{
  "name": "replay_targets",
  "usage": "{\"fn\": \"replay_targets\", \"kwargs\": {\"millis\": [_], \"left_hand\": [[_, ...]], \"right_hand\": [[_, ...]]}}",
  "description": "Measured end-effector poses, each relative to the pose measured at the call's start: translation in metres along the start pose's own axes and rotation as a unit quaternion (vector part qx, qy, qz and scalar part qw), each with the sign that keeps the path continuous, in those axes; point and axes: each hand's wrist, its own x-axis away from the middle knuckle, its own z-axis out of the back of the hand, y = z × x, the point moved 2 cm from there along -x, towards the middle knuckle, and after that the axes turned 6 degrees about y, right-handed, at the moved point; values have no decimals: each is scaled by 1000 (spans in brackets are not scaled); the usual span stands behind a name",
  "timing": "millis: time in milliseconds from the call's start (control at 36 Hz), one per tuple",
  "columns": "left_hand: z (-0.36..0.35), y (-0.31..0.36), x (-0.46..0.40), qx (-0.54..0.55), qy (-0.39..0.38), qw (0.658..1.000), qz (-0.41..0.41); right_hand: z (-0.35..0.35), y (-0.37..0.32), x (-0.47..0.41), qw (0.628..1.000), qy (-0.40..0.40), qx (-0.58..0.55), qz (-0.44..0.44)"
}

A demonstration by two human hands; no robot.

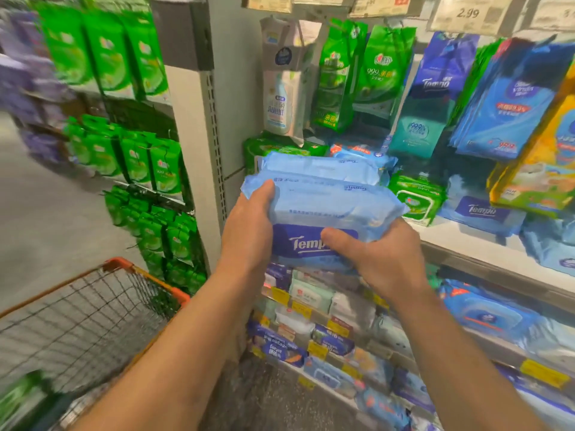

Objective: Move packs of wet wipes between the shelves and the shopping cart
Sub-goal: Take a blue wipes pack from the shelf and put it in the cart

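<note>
Both hands grasp blue wipes pack (323, 209) before white shelf (485, 253); wire cart (93, 321) on grey floor (46, 231).

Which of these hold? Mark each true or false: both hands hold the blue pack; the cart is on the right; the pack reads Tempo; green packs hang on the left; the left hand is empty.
1. Both hands, left hand and right hand, hold the blue pack. True.
2. The cart is on the right. False: it is lower left.
3. The pack reads Tempo. True.
4. Green packs hang on the left. True.
5. The left hand is empty. False: it grips the pack's left end.
</note>
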Motion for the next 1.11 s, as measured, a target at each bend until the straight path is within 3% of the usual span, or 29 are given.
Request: {"fn": "replay_targets", "kwargs": {"millis": [361, 639, 917, 1111], "left_hand": [[119, 8, 77, 1, 193, 981, -19], [226, 20, 106, -40, 158, 981, -104], [352, 12, 93, -44, 226, 970, -82], [424, -4, 81, -26, 252, 965, -59]], "right_hand": [[-77, -36, 68, 990, -120, -64, 24], [-169, -78, 100, 967, -231, -91, 54], [-288, -110, 136, 940, -324, -20, 104], [-358, -115, 170, 925, -371, -1, 81]]}}
